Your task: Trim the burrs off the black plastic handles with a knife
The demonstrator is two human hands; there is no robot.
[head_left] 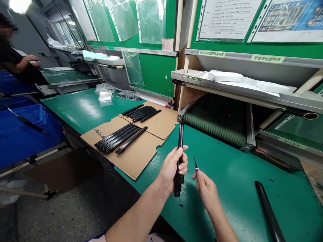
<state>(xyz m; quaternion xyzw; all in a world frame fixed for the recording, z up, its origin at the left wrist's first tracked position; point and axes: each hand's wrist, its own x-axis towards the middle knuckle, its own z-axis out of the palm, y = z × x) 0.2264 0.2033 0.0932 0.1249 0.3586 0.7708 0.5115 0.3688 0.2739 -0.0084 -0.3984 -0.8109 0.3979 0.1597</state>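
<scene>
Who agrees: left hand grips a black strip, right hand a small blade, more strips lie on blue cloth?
No: the head view shows the other strips on brown cardboard, not blue cloth. Left hand with black strip, right hand with small blade: correct.

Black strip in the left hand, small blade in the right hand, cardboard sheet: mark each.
black strip [181, 134]: head view, upper shaft.
small blade [195, 163]: head view, pointed tip.
cardboard sheet [137, 158]: head view, bare front part.
</scene>
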